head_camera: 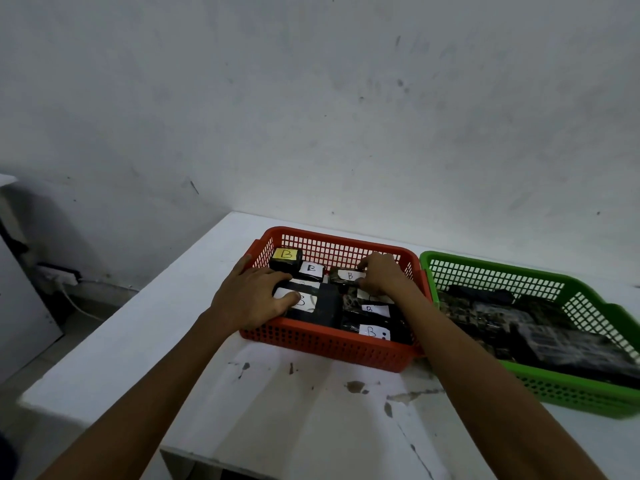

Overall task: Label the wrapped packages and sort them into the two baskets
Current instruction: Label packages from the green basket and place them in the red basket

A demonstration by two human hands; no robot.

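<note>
A red basket (pixel 332 349) stands on the white table and holds several dark wrapped packages with white labels marked B. One package (pixel 285 258) at the far left corner has a yellow B label. My left hand (pixel 254 297) reaches over the basket's left rim, fingers lying on a package with a large white label (pixel 304 303). My right hand (pixel 381 273) is at the far right of the basket and pinches a package with a white B label (pixel 348 276). To the right, a green basket (pixel 571 393) holds several dark packages (pixel 512 320).
The white table (pixel 294 417) has paint chips and stains near its front. A grey wall rises behind the baskets. At the left, beyond the table edge, a power strip (pixel 57 273) and a white cable lie on the floor.
</note>
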